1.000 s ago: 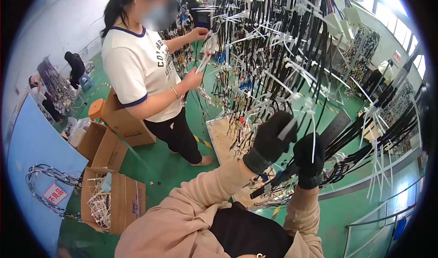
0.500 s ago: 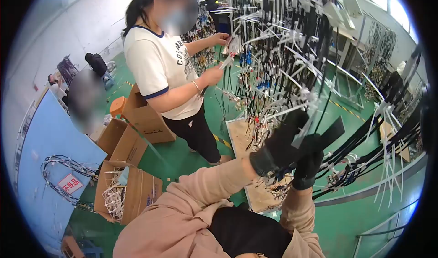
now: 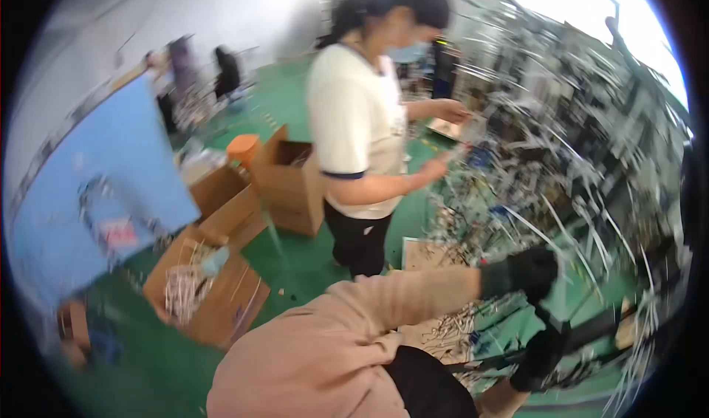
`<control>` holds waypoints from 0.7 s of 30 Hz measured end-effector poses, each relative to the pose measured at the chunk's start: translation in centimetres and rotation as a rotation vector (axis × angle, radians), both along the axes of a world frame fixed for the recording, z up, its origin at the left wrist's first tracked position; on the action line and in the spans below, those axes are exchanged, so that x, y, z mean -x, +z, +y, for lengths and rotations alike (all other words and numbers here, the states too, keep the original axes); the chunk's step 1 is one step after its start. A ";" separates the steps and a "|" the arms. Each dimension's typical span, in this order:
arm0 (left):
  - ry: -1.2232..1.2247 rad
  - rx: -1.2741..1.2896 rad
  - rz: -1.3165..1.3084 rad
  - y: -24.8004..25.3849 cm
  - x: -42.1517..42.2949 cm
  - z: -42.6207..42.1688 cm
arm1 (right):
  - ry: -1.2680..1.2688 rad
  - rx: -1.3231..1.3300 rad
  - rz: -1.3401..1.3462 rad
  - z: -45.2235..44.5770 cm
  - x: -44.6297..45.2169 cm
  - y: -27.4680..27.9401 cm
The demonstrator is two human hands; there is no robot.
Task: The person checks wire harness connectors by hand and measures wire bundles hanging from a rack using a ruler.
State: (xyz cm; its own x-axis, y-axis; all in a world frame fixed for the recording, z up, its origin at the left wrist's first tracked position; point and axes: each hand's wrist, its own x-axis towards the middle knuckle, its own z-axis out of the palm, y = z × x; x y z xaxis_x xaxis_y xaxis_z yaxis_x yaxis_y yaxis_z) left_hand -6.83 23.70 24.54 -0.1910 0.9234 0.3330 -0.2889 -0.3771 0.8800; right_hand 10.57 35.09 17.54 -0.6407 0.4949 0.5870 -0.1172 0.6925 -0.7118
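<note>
Both my hands wear dark gloves and are smeared by motion at the lower right. My left hand [image 3: 538, 270] is the upper one, its fingers curled in, with a blurred translucent strip [image 3: 563, 289] beside them. Below it, my right hand [image 3: 543, 355] is closed near a dark, flat-looking piece whose kind I cannot make out. Dark cable bundles [image 3: 598, 329] pass by the right hand. White cable ties [image 3: 642, 337] hang off them further right.
A co-worker [image 3: 351, 115] stands ahead, both hands at a dense rack of hanging wire harnesses [image 3: 546, 122]. Open cardboard boxes [image 3: 244, 292] stand at left, one holding white pieces. There is an orange stool [image 3: 244, 148] and a blue panel [image 3: 96, 174]. A wooden board [image 3: 425, 255] lies under the harnesses.
My view has swung, so the co-worker and boxes appear further right. My hands sit further right and lower, and farther apart. The black flat strip seen clearly before is now blurred.
</note>
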 end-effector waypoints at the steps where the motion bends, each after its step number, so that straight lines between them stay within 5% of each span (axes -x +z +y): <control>1: -0.347 -0.382 -0.380 -2.6 2.0 0.9 | -0.010 0.115 0.024 -1.9 0.0 1.7; 2: -0.463 -0.449 -0.539 -6.0 3.9 1.6 | -0.022 0.228 0.054 -3.7 0.2 3.4; 3: -0.171 -0.381 -0.541 -6.8 5.2 -0.3 | 0.028 0.145 0.192 -3.8 0.6 3.0; 5: 0.372 -0.131 -0.474 -7.2 8.1 -2.5 | 0.227 0.421 0.320 -3.5 -0.2 0.8; 6: 0.364 -0.095 -0.450 -6.5 9.1 -2.8 | 0.266 -0.047 0.234 -3.1 -0.4 2.3; 7: 0.032 -0.056 -0.283 -4.5 9.4 -2.8 | 0.231 0.265 0.213 -4.6 -0.2 2.8; 8: -0.015 -0.026 -0.122 -2.9 8.3 -3.3 | 0.244 0.826 0.278 -5.7 1.1 1.5; 9: -0.059 -0.009 0.044 -1.3 7.1 -3.8 | 0.098 0.261 0.137 -7.2 1.5 2.9; 11: 0.174 -0.136 0.451 -0.5 3.9 -2.0 | -0.013 0.161 0.012 -8.0 3.3 3.0; 12: 0.069 0.108 0.107 0.7 2.3 -1.8 | -0.031 0.111 0.020 -8.8 3.7 3.8; 18: 0.056 0.069 0.094 -1.1 1.9 -0.5 | -0.064 0.144 0.028 -9.3 4.9 3.0; 21: -0.085 0.048 -0.211 -0.5 1.9 -1.5 | 0.136 0.237 -0.063 -8.8 3.8 3.8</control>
State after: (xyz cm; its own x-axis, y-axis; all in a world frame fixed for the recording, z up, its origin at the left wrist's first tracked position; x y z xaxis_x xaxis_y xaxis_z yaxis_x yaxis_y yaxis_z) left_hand -8.72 22.15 24.06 -0.1729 0.9529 0.2491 -0.4971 -0.3027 0.8132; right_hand 6.75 26.34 21.30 -0.7423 0.5204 0.4221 -0.1485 0.4866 -0.8609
